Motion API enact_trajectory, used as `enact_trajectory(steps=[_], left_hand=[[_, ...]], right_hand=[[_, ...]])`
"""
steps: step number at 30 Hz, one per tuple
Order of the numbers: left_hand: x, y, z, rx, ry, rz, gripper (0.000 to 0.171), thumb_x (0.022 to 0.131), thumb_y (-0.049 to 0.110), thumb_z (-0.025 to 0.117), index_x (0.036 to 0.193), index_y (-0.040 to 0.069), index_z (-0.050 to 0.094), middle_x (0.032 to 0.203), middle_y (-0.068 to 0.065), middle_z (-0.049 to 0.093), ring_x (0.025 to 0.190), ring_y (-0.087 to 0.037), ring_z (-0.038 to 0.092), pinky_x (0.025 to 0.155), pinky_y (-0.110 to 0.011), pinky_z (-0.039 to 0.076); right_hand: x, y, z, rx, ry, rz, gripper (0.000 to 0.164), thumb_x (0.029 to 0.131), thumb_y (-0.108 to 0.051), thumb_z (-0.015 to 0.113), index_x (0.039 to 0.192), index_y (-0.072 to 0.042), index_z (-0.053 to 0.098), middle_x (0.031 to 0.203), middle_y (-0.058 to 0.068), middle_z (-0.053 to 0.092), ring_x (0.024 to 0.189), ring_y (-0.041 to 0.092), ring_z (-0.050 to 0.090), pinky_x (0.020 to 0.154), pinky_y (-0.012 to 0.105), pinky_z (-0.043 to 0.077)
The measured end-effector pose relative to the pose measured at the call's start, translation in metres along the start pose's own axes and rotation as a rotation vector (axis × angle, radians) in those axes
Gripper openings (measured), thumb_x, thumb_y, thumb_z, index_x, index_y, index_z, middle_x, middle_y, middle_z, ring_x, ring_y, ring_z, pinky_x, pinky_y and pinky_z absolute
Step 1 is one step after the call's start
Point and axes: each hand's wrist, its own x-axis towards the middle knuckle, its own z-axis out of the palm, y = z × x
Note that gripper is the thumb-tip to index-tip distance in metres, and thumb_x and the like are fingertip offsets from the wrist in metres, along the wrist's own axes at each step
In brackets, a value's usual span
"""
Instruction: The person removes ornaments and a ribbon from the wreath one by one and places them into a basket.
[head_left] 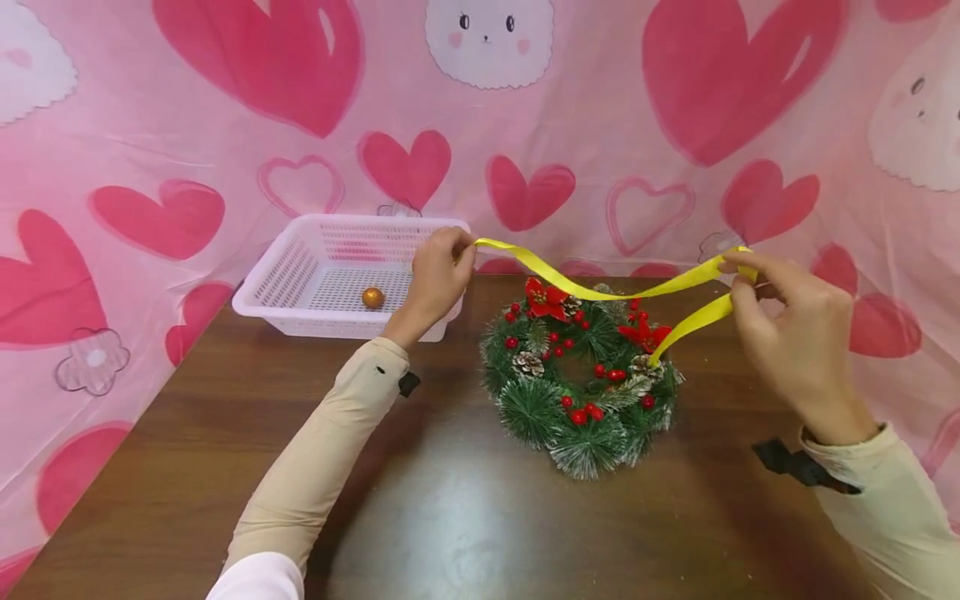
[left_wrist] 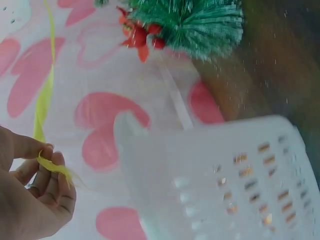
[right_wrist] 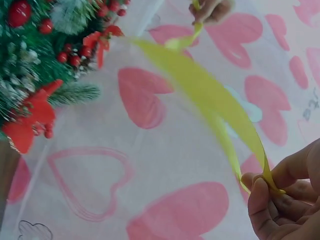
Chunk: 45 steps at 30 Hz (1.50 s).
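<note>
A yellow ribbon [head_left: 551, 273] stretches in the air between both hands, sagging behind the wreath. My left hand [head_left: 438, 271] pinches one end of it in front of the basket's right side; in the left wrist view a frayed tip sticks out past the fingers [left_wrist: 47, 150]. With thumb and fingertips, my right hand [head_left: 795, 329] pinches the ribbon above and right of the wreath. From there a length drops to the wreath's right side. The green wreath [head_left: 532, 412] lies flat on the table, decorated with red berries, red flowers and pinecones.
A white perforated plastic basket [head_left: 262, 304] stands at the back left of the brown wooden table [head_left: 450, 517]. Inside it lies a small gold ball [head_left: 372, 297]. Behind the table hangs a pink cloth [head_left: 585, 108] with hearts.
</note>
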Motion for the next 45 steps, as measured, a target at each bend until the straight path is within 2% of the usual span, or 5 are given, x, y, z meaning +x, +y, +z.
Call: enact_trajectory(steps=[10,23,30,38,45], left_hand=[[0.005,-0.011,-0.044,0.052,0.017,-0.044,0.010,0.091,0.002,0.063,0.091,-0.004,0.071,0.077,-0.013,0.065,0.069,-0.022,0.056,0.064,-0.032,0.043],[-0.007,-0.027,-0.088,0.136,0.050,-0.103,0.011,0.091,0.003,0.063,0.090,-0.005,0.071,0.078,-0.014,0.065,0.072,-0.023,0.058,0.065,-0.030,0.043],[-0.012,-0.037,-0.112,0.177,0.081,-0.141,0.012,0.091,0.005,0.063,0.089,-0.004,0.071,0.077,-0.014,0.066,0.070,-0.020,0.058,0.063,-0.023,0.040],[-0.023,-0.053,-0.142,0.232,0.113,-0.202,0.014,0.092,0.005,0.062,0.092,-0.005,0.071,0.078,-0.017,0.067,0.070,-0.022,0.059,0.063,-0.019,0.039],[-0.025,-0.072,-0.164,0.245,0.162,-0.254,0.016,0.091,0.005,0.061,0.092,-0.007,0.072,0.079,-0.021,0.067,0.064,-0.009,0.053,0.060,-0.014,0.037]], right_hand=[[0.033,-0.011,0.012,0.047,-0.049,-0.045,0.025,0.090,-0.006,0.057,0.107,0.001,0.075,0.088,0.019,0.074,0.076,-0.025,0.049,0.066,0.010,0.032],[0.064,-0.029,0.045,0.156,-0.241,-0.020,0.030,0.093,-0.007,0.059,0.120,-0.011,0.073,0.103,0.004,0.074,0.074,-0.015,0.057,0.066,0.011,0.041],[0.069,-0.035,0.071,0.215,-0.267,-0.041,0.030,0.093,-0.003,0.059,0.118,-0.011,0.073,0.101,0.000,0.074,0.071,-0.008,0.058,0.069,0.011,0.043],[0.080,-0.043,0.109,0.244,-0.332,-0.067,0.028,0.093,-0.004,0.060,0.118,-0.008,0.072,0.095,0.007,0.074,0.066,0.006,0.060,0.055,0.014,0.040],[0.086,-0.064,0.146,0.372,-0.401,0.008,0.027,0.093,-0.004,0.061,0.118,-0.006,0.071,0.089,0.006,0.072,0.066,0.014,0.062,0.060,0.017,0.045]])
